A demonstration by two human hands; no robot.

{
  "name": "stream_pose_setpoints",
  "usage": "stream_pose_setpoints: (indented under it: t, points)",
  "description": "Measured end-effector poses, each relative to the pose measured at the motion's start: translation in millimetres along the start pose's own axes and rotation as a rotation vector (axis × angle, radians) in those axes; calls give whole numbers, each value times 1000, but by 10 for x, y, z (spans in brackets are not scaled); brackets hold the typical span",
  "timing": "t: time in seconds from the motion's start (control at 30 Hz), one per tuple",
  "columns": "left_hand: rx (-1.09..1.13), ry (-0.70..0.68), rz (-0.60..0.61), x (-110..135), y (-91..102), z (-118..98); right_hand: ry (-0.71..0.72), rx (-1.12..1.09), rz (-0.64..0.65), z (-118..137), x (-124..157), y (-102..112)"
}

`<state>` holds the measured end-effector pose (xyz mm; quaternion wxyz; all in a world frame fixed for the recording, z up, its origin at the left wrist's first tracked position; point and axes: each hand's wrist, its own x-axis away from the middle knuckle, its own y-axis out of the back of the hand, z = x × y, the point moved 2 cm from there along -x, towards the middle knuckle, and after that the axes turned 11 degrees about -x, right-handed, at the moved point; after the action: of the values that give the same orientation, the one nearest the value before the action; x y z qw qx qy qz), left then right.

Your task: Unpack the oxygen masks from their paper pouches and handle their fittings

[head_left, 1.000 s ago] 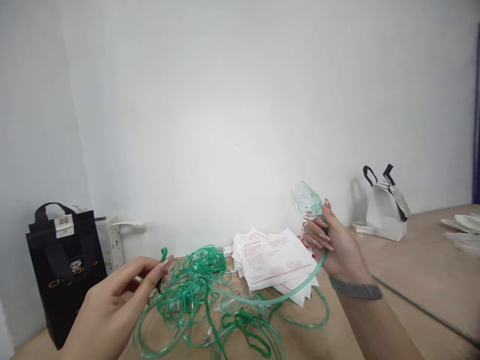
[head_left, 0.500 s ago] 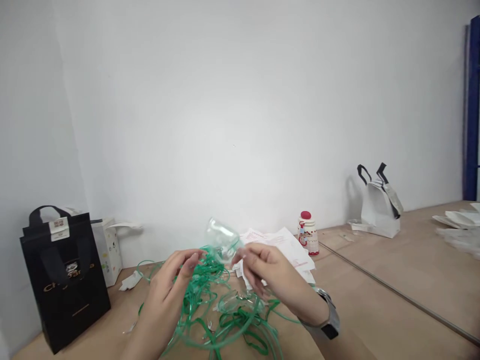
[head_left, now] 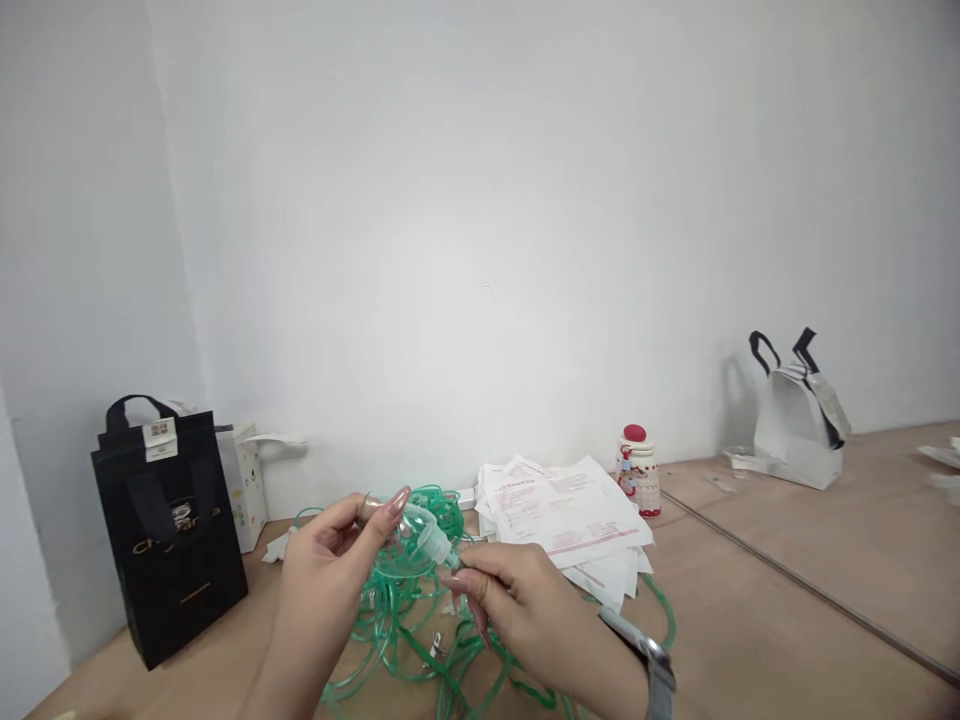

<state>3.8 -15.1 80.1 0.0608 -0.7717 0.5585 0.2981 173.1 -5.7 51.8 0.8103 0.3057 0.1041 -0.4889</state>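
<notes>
My left hand [head_left: 337,560] is closed on a clear plastic oxygen mask [head_left: 409,535], thumb on top of its rim. The mask tilts with its pale narrow port [head_left: 435,545] pointing right and down. At that port, my right hand [head_left: 510,600] pinches a light green tube connector [head_left: 452,562] between thumb and fingers. The connector meets the port; how far it is pushed in cannot be made out. Below and behind both hands lies a tangle of green tubing [head_left: 390,610] and green straps, partly hidden by the hands.
Printed papers [head_left: 555,510] are piled behind my right hand, beside a white and red bottle [head_left: 637,475]. A black gift bag [head_left: 169,540] and a white box [head_left: 244,490] stand left. At far right is a white bag [head_left: 795,430]. A seam [head_left: 795,575] crosses the brown tabletop.
The mask has turned and come down between my hands. My left hand has closed on it, while my right has shifted to the connector at its port. The view has swung slightly left.
</notes>
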Motion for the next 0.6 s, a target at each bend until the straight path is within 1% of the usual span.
stream_pose_setpoints:
  t: [0.07,0.13,0.2,0.23,0.3,0.37,0.4,0.43,0.47,0.53,0.57,0.6]
  points:
    - [4,14,-42,9,-16,-7,152,232,-107,29,36,-45]
    - [36,1,-76,21,-24,-13,206,328,-130,55,66,-74]
    - [62,-43,-86,33,-10,-23,188,321,-98,85,85,-76]
    - [58,-69,-69,37,4,-30,168,313,-82,102,91,-70]
    - [3,-107,12,40,35,-40,123,328,-51,122,97,-59]
    - [-115,-120,110,34,53,-35,91,395,-17,105,92,-65]
    - [-199,-118,138,28,54,-25,84,454,-4,77,82,-74]
    - [-299,-117,130,21,51,-9,83,533,1,34,68,-85]
    - [-411,-128,84,14,43,6,88,628,-1,-21,47,-96]
    - [-638,-193,-91,20,12,27,121,830,7,-163,-8,-124]
    - [-723,-246,-168,37,-17,30,151,917,33,-244,-39,-141]
    - [-774,-305,-210,65,-55,30,184,983,75,-327,-69,-160]
